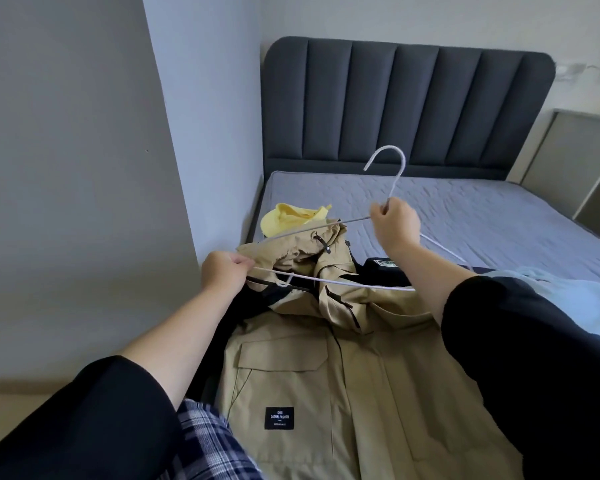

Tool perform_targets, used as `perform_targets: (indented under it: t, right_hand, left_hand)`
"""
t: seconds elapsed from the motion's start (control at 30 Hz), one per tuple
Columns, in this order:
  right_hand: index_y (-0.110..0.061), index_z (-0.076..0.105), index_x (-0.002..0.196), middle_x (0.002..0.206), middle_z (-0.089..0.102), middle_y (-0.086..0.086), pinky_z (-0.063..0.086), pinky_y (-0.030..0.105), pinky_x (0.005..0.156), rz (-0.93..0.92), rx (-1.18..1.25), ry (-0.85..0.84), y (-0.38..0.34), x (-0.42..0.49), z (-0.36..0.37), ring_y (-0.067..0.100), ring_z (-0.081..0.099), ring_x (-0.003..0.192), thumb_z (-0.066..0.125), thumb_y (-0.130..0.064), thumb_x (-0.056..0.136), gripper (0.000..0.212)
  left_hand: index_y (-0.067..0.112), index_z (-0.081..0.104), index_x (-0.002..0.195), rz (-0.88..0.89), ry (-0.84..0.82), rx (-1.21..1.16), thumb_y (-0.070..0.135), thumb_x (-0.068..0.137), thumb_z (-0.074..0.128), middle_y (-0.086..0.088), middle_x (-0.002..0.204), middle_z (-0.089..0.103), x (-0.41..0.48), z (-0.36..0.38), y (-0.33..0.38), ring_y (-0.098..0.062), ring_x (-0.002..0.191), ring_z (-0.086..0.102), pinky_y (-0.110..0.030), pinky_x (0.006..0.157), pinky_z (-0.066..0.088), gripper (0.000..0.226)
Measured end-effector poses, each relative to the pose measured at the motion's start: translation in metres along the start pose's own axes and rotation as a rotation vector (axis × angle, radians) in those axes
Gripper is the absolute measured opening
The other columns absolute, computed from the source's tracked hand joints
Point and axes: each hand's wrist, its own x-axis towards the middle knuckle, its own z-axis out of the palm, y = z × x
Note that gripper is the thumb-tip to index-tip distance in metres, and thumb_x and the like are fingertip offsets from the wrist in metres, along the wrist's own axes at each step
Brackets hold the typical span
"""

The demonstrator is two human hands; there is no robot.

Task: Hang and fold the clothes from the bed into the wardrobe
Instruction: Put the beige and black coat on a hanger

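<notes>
Task is barely starting: nothing is hanging yet and no folded piece is showing. The khaki jacket (361,375) is lying open and flat on the bed (482,209), collar end bunching up away from the person. The right hand (394,223) is gripping the white wire hanger (329,280) at its neck just under the hook. The left hand (222,271) is pinching the hanger's left end, fingers curling round the wire. The hanger is hovering over the jacket's collar, not inside the shoulders yet, so I'd judge the step as lining it up to slide in.

Still waiting:
- A yellow garment (284,216) is sitting just beyond the jacket's collar.
- A dark piece with a patch (383,264) is lying to the right of the collar, partly behind the right forearm.
- A pale blue item (568,299) is lying further right of the jacket.
- Black cloth (257,299) is poking out from under the jacket's left side.
- A plaid fabric (208,441) is showing at the jacket's near left; can't tell if it's laundry or what the person is wearing.

The padded headboard (413,98) is standing well beyond the jacket. No wardrobe is identifiable in view. The crumpled collar and hood look like the likely snag for threading the hanger.
</notes>
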Motion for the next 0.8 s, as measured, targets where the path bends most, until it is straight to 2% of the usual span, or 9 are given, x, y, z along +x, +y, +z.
perform_targets:
  t: [0.1,0.17,0.27,0.33,0.47,0.57,0.67,0.73,0.8]
  right_hand:
    - [-0.016,0.029,0.062,0.057,0.037,-0.001,0.026,0.031,0.065,-0.016,-0.084,0.114,0.003,0.008,-0.006,0.025,0.037,0.061,0.039,-0.015,0.097,0.036]
    - [-0.01,0.034,0.068,0.057,0.036,0.001,0.025,0.033,0.068,-0.065,-0.142,0.143,0.002,0.009,-0.003,0.028,0.036,0.063,0.038,-0.015,0.099,0.031]
    - [-0.011,0.042,0.079,0.057,0.035,0.001,0.028,0.035,0.074,-0.138,-0.185,0.189,-0.004,0.002,0.011,0.026,0.036,0.064,0.037,-0.017,0.101,0.023]
    - [-0.009,0.051,0.085,0.064,0.043,0.004,0.03,0.036,0.077,-0.174,-0.197,0.183,-0.012,-0.005,0.025,0.025,0.037,0.066,0.037,-0.019,0.102,0.023]
    - [-0.009,0.05,0.084,0.074,0.053,0.006,0.031,0.036,0.076,-0.098,-0.085,0.005,-0.027,-0.019,0.058,0.028,0.046,0.073,0.042,-0.024,0.1,0.023]
    - [-0.009,0.047,0.082,0.077,0.054,0.007,0.035,0.037,0.077,0.003,-0.02,-0.186,-0.035,-0.03,0.079,0.032,0.053,0.082,0.04,-0.026,0.101,0.026]
    - [-0.001,0.061,0.097,0.095,0.064,0.014,0.044,0.038,0.083,0.037,0.03,-0.365,-0.045,-0.04,0.098,0.033,0.058,0.094,0.038,-0.029,0.101,0.036]
    - [-0.004,0.064,0.094,0.088,0.065,0.01,0.047,0.033,0.074,0.085,0.124,-0.409,-0.048,-0.045,0.105,0.028,0.059,0.086,0.04,-0.028,0.1,0.034]
    - [-0.01,0.061,0.078,0.066,0.057,0.002,0.039,0.024,0.053,0.177,0.265,-0.365,-0.045,-0.045,0.102,0.02,0.053,0.064,0.044,-0.022,0.098,0.028]
  left_hand:
    - [0.01,0.076,0.092,0.063,0.0,0.048,0.015,0.089,0.063,-0.005,0.1,0.071,-0.002,-0.001,0.006,-0.022,0.093,0.063,-0.025,0.08,0.043,0.013]
    - [0.01,0.075,0.093,0.091,-0.005,0.042,0.014,0.09,0.062,-0.005,0.102,0.071,-0.005,-0.001,0.01,-0.018,0.091,0.06,-0.024,0.08,0.041,0.015]
    - [0.01,0.076,0.096,0.19,-0.037,0.014,0.012,0.09,0.063,-0.001,0.102,0.071,-0.011,0.003,0.019,-0.013,0.091,0.057,-0.022,0.081,0.039,0.015]
    - [0.015,0.076,0.095,0.255,-0.078,-0.047,0.011,0.089,0.062,0.005,0.096,0.07,-0.018,0.008,0.028,-0.008,0.09,0.058,-0.019,0.08,0.04,0.016]
    - [0.039,0.072,0.07,0.248,-0.156,-0.239,0.007,0.088,0.062,0.026,0.081,0.063,-0.025,0.015,0.036,0.008,0.084,0.057,-0.002,0.07,0.039,0.038]
    - [0.041,0.07,0.067,0.22,-0.261,-0.281,0.003,0.087,0.062,0.023,0.084,0.065,-0.032,0.013,0.03,0.005,0.087,0.06,-0.006,0.076,0.042,0.043]
    - [0.035,0.072,0.077,0.214,-0.367,-0.298,-0.003,0.087,0.06,0.024,0.078,0.069,-0.039,0.008,0.023,0.004,0.085,0.063,-0.013,0.085,0.046,0.041]
    - [0.028,0.073,0.081,0.193,-0.458,-0.339,-0.006,0.087,0.058,0.018,0.076,0.072,-0.044,0.005,0.016,0.004,0.079,0.065,-0.014,0.083,0.049,0.038]
    - [0.021,0.073,0.085,0.13,-0.554,-0.382,-0.007,0.088,0.057,0.008,0.079,0.073,-0.051,0.002,0.006,-0.004,0.08,0.067,-0.018,0.081,0.053,0.033]
